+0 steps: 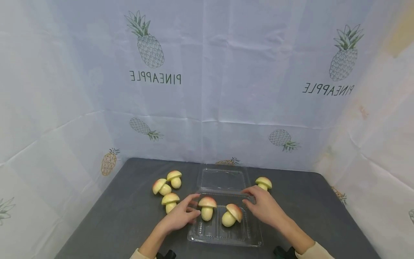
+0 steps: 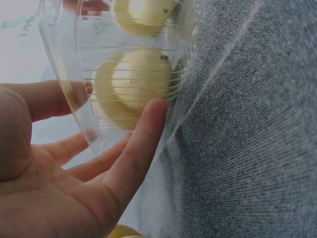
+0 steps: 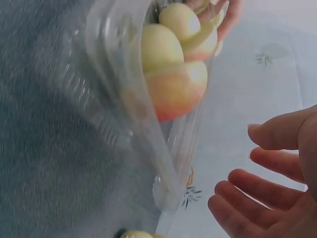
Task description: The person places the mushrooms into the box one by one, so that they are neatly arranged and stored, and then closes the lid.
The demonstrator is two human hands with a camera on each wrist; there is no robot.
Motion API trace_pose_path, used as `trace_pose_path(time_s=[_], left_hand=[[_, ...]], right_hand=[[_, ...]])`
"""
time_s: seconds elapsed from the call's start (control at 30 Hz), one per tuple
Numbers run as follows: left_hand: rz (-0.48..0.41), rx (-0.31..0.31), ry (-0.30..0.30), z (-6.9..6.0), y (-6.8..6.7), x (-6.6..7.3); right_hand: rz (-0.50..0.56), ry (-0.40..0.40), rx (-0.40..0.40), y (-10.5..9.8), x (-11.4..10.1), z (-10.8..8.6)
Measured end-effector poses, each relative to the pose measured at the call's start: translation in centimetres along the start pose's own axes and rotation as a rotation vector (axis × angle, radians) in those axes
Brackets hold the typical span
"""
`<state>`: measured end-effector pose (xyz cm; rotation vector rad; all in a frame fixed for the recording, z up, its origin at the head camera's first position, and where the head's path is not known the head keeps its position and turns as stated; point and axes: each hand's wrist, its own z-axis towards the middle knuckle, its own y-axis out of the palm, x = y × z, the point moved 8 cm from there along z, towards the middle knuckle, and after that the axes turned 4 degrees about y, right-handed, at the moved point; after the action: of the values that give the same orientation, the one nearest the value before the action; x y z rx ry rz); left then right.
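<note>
A clear plastic container (image 1: 224, 241) lies with its lid (image 1: 223, 180) folded back behind it. Inside it are two toy mushrooms with pale yellow stems and reddish caps: the left mushroom (image 1: 207, 212) stands upright, while the right mushroom (image 1: 231, 216) leans over. My left hand (image 1: 181, 214) is at the container's left side, fingers extended along the clear wall; a mushroom (image 2: 133, 84) shows through that wall in the left wrist view. Off the container's right edge, my right hand (image 1: 263, 207) hovers with relaxed fingers (image 3: 262, 191), holding nothing.
Left of the container, three more mushrooms lie grouped on the dark tabletop (image 1: 106, 223): one at the back (image 1: 174, 179), one beside it (image 1: 161, 187) and one near my left hand (image 1: 170, 202). Another mushroom (image 1: 263, 182) stands behind my right hand. A pineapple-print curtain (image 1: 245, 90) surrounds the table.
</note>
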<state>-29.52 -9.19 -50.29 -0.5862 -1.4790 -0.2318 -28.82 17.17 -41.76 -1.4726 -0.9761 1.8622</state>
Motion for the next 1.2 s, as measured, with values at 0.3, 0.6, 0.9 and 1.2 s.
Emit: trace_pose_path(time_s=[0.3,0.6,0.9,1.2], left_hand=[[0.001,-0.012,-0.014,0.1,-0.1,0.0],[0.005,-0.007,-0.012,0.1,-0.1,-0.1],[0.007,-0.002,-0.001,0.2,-0.1,0.0],[0.017,0.004,-0.015,0.0,-0.1,0.1]], right_hand=[[-0.069,-0.029,0.057,-1.5,1.1,0.6],[-0.106,-0.047,0.107,-2.7,3.2,1.5],[-0.135,-0.007,0.133,-3.7,5.2,2.3],[-0.147,0.057,0.133,-3.5,7.5,3.2]])
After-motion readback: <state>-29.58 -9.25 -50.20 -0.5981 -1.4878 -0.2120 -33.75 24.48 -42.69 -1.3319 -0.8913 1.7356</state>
